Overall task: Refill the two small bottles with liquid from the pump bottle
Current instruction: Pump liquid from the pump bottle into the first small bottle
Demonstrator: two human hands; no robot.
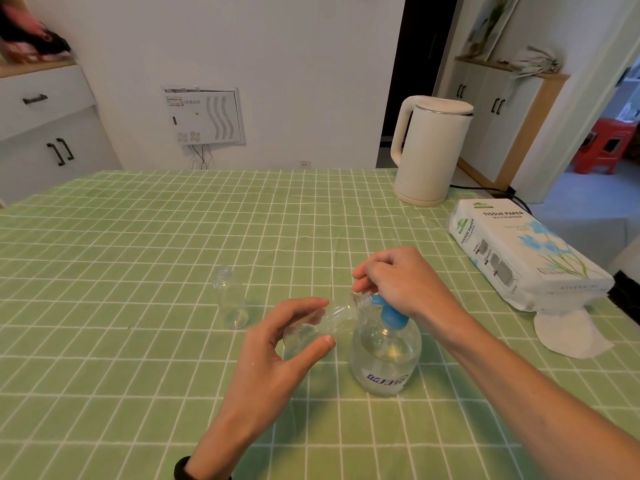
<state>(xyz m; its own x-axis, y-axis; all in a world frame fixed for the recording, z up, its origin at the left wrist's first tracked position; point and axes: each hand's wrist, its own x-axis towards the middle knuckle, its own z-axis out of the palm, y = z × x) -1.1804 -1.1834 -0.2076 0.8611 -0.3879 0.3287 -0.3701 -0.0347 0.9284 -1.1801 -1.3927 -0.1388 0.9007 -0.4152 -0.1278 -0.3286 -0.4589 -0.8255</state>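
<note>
**A:** What does the head camera show?

**B:** The left hand [277, 344] has its grip curled round a small bottle [332, 315]. The bottle is tipped over, with its open mouth right at the spout of the pump bottle [386, 355]. The pump bottle stands on the green counter [138, 237].

**A:** And the other hand?

**B:** The right hand [398, 278] sits on the blue pump top [388, 313], with its fingers curled over it.

**A:** Which step is this?

**B:** Filling the first one, I think. I can't tell how much is inside.

**A:** Where is the second small bottle [232, 299]?

**B:** It stands upright to the left, a little apart. It is open and looks empty.

**A:** What comes next?

**B:** Probably a slow push down on the pump. The mouth has to be under the spout, or drops will land on the cloth.
</note>
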